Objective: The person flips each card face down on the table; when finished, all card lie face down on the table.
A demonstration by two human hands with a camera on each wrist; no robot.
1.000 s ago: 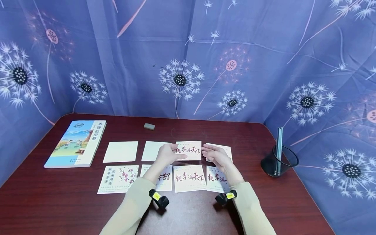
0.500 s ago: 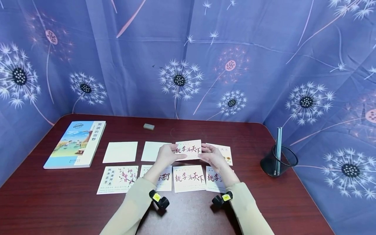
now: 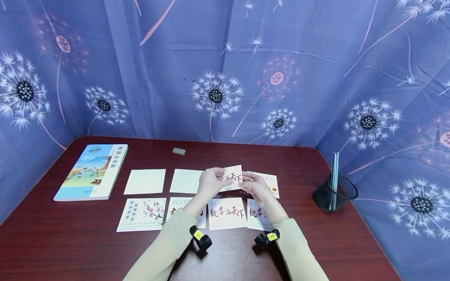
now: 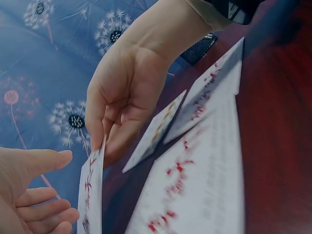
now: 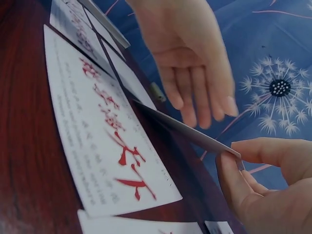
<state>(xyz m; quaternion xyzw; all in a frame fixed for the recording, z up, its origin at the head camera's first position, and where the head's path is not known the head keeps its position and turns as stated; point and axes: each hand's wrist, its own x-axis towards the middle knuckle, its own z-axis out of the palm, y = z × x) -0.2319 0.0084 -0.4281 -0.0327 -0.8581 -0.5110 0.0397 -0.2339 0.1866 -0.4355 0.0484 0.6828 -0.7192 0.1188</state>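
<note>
A white greeting card with red Chinese lettering [image 3: 234,176] is raised at a slant above the table in the head view. My right hand [image 3: 256,188] pinches its right edge between thumb and fingers, as the right wrist view shows. My left hand [image 3: 209,184] is beside the card's left part, its relaxed fingers [image 5: 197,92] apart from the card and holding nothing. Below lies a similar red-lettered card [image 3: 227,214]. Another card [image 3: 270,181], with a small yellow print, lies partly behind my right hand.
Left of my hands are two blank cards, one at the far left [image 3: 145,182] and one nearer [image 3: 185,180]. A blossom-printed card [image 3: 141,214] lies in front. Around them are a book [image 3: 90,172], a small eraser-like block [image 3: 179,151] and a black pen cup [image 3: 321,197].
My right hand has moved left from beside the card and taken its right edge. The left hand has let go and shifted right. The card now tilts up more.
</note>
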